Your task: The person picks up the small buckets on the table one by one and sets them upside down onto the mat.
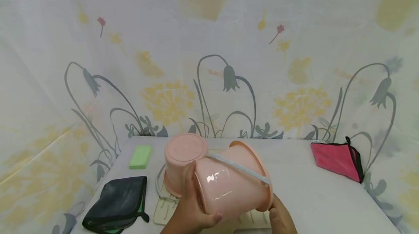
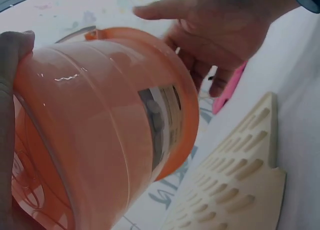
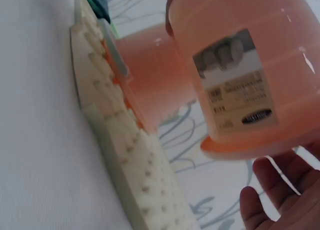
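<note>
A shiny pink plastic bucket (image 1: 229,190) is held tilted over the table, its flared rim to the right and its white handle (image 1: 242,168) lying across its upper side. My left hand (image 1: 188,205) grips it at the base end, thumb below and fingers above. At the rim is my right hand (image 1: 280,216), its fingers spread and loosely bent in the right wrist view. A printed label (image 2: 164,125) shows on the bucket's side. Behind it a smaller pink bucket (image 1: 185,150) stands upside down on a cream draining board (image 3: 142,175) with raised ribs.
A folded black cloth (image 1: 118,197) with green edging lies at the left front. Beyond it sits a light green sponge (image 1: 140,157). A pink cloth (image 1: 337,159) with black trim lies at the far right. A flower-patterned curtain (image 1: 209,45) hangs behind the white table (image 1: 314,201).
</note>
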Action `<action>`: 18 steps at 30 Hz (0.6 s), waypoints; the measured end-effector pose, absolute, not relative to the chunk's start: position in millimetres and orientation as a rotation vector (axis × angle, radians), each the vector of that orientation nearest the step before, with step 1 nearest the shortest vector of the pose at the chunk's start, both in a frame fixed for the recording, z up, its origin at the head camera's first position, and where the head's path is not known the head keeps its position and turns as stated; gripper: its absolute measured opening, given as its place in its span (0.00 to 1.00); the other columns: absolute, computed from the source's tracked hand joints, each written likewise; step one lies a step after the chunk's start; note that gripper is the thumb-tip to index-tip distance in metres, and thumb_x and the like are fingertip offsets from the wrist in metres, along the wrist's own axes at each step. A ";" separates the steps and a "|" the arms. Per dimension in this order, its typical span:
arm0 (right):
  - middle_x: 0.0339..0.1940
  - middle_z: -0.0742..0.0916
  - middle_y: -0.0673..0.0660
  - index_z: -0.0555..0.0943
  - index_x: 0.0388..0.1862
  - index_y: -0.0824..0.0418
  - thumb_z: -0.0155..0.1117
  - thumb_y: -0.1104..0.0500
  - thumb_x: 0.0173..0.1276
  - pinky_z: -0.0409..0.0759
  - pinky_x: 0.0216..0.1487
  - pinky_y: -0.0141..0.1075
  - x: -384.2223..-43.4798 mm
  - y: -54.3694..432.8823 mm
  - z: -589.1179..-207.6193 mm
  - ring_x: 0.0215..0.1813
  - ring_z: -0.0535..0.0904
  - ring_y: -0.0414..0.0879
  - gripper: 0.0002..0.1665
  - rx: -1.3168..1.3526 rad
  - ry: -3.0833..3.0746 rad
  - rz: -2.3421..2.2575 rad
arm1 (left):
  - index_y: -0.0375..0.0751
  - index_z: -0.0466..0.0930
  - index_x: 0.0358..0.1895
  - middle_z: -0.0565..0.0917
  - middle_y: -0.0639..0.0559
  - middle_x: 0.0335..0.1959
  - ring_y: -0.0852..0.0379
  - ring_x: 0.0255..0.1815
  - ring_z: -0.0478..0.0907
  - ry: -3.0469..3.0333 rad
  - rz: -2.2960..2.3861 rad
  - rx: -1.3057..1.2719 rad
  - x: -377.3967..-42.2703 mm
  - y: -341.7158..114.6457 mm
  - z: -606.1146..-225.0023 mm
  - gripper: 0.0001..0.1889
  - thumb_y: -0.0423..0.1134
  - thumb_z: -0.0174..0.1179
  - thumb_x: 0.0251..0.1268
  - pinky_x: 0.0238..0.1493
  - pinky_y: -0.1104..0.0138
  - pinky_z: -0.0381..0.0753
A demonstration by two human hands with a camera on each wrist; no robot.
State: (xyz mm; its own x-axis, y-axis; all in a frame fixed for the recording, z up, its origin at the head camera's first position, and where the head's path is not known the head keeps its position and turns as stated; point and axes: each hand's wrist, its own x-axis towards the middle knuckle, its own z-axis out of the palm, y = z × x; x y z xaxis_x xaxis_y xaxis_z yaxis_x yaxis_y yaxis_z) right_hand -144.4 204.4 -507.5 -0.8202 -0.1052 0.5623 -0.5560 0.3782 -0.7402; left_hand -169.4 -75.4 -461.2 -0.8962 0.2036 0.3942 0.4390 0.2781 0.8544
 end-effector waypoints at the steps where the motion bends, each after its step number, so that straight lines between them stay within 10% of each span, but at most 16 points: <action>1: 0.50 0.85 0.47 0.77 0.62 0.64 0.27 0.52 0.90 0.82 0.45 0.36 -145.2 207.9 -508.8 0.50 0.80 0.36 0.30 0.562 -2.243 1.433 | 0.51 0.36 0.86 0.43 0.47 0.83 0.43 0.74 0.61 -2.341 -1.634 -0.589 -169.2 -75.1 -461.2 0.76 0.61 0.83 0.36 0.64 0.54 0.77; 8: 0.45 0.85 0.50 0.82 0.52 0.60 0.52 0.55 0.84 0.81 0.41 0.34 -150.8 224.0 -517.7 0.44 0.78 0.31 0.14 0.123 -2.627 1.384 | 0.52 0.38 0.87 0.44 0.43 0.83 0.41 0.77 0.59 -2.341 -1.444 -0.550 -168.6 -69.9 -459.9 0.75 0.70 0.80 0.38 0.63 0.43 0.78; 18: 0.45 0.86 0.49 0.85 0.46 0.55 0.71 0.54 0.71 0.81 0.42 0.36 -155.9 244.8 -540.9 0.43 0.79 0.37 0.09 0.199 -2.750 1.021 | 0.54 0.40 0.86 0.47 0.45 0.82 0.41 0.77 0.60 -2.341 -1.367 -0.433 -165.4 -61.4 -457.0 0.76 0.67 0.82 0.34 0.63 0.44 0.79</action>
